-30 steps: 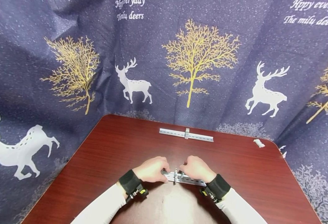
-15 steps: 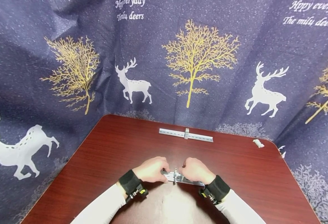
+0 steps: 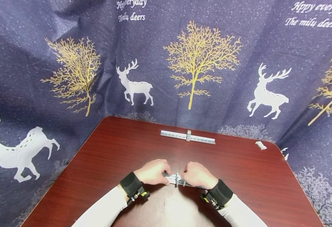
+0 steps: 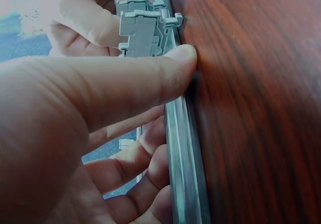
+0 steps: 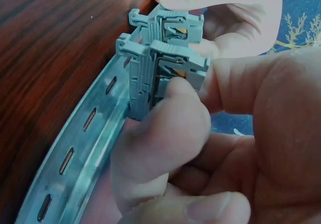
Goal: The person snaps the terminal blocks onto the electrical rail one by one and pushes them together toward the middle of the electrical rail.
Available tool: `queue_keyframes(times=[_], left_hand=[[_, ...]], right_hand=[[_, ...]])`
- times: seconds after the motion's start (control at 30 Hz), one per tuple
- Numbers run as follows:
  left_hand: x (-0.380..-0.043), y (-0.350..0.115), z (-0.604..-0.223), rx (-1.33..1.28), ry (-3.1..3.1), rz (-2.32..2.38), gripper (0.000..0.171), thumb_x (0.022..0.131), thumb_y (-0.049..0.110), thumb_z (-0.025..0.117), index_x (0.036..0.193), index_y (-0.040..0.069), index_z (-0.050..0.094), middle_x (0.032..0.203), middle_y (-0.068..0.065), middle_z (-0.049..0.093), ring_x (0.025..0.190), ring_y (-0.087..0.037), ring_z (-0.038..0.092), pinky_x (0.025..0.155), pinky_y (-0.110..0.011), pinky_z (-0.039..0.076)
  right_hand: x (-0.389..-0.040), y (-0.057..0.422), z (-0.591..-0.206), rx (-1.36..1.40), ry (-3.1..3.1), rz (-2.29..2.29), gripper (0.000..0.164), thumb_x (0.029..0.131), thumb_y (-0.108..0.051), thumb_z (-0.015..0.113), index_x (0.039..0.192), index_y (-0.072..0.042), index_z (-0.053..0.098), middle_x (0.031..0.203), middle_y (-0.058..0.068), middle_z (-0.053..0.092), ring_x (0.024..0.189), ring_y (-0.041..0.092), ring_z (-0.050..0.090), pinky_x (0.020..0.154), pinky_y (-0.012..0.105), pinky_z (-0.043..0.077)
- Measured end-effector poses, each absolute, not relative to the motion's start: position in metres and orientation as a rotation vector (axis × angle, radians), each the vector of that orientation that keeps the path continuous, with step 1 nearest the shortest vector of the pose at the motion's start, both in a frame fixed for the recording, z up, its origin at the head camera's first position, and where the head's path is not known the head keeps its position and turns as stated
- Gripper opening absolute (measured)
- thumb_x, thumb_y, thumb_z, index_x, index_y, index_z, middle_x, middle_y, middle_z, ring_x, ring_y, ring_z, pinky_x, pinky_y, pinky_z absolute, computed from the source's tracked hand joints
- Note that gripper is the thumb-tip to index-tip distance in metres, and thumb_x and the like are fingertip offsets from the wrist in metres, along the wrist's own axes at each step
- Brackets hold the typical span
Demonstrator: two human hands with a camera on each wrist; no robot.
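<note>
A slotted metal DIN rail (image 3: 170, 179) lies near the middle of the table, with two grey terminal blocks standing side by side on it. My left hand (image 3: 154, 172) grips the rail left of the blocks, its thumb (image 4: 173, 73) along the near edge and its fingers curled at the far side. Farther right, my right hand (image 3: 199, 175) pinches the right terminal block (image 5: 143, 78) between thumb and bent index finger. The other terminal block (image 4: 143, 33) stands upright between the two hands, a small gap from the pinched one. The right hand covers part of the rail's right end.
A second DIN rail (image 3: 174, 135) lies toward the table's back edge, carrying grey blocks (image 3: 188, 135) near its middle. A small white piece (image 3: 260, 145) sits at the back right corner. A dark blue patterned cloth (image 3: 160, 47) hangs behind the red-brown table (image 3: 120, 138).
My right hand has come down slightly over the rail with the terminal block, which now stands lower and straighter beside the other block. The left hand keeps its grip in place.
</note>
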State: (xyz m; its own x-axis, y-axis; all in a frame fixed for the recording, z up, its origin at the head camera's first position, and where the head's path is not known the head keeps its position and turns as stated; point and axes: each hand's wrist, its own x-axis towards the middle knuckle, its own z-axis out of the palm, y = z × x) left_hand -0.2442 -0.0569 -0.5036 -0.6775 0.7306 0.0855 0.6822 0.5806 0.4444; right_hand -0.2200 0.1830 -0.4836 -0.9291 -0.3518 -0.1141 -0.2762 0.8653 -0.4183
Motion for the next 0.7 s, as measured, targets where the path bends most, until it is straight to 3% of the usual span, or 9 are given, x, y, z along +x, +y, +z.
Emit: queue_keyframes(times=[0.7], left_hand=[[-0.2438, -0.0562, -0.5048, 1.189, 2.698, 0.683, 0.022, 0.08, 0.027, 0.097, 0.098, 0.017, 0.088, 0.091, 0.009, 0.069, 0.083, -0.004, 0.057, 0.075, -0.024, 0.049]], right_hand=[[-0.2152, 0.1784, -0.4833, -0.44, 2.867, -0.578, 0.038, 0.091, -0.017, 0.069, 0.057, -0.019, 0.053, 0.056, -0.009, 0.043, 0.053, 0.014, 0.044, 0.053, 0.033, 0.036]])
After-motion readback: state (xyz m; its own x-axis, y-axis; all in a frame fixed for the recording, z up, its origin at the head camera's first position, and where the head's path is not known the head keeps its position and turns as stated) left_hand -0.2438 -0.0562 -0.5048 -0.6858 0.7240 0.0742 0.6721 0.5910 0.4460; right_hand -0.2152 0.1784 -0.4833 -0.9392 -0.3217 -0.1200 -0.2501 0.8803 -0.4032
